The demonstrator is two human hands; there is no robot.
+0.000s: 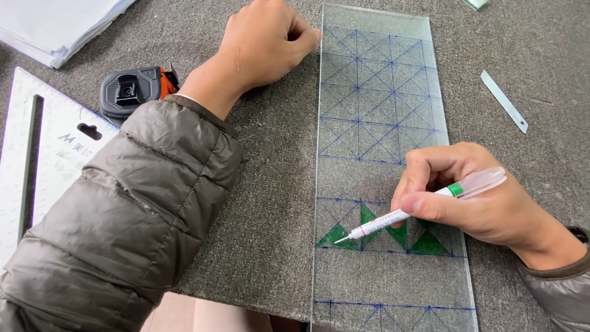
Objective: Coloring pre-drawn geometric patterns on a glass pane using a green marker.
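the padded left sleeve (123, 215) fills the near left corner, lying across the grey felt mat (270, 203). on that mat, a long glass strip (381, 160) runs from the near edge away up the middle, ruled with a blue grid and diagonals; four triangles (424, 243) in one row are filled green. left of the sleeve lies a white square ruler (49, 147), and a stack of white paper (55, 24) sits at the far left corner. the left hand (264, 43) is curled into a loose fist, resting on the mat with its fingers against the strip's far left edge. the right hand (467, 190) rests on the glass, pinching a marker (424, 206) between thumb and fingers, tip down on a green triangle. a black and orange tape measure (132, 89) sits just beside the left wrist. a thin blade (504, 101) lies on the mat, apart to the right of the strip.
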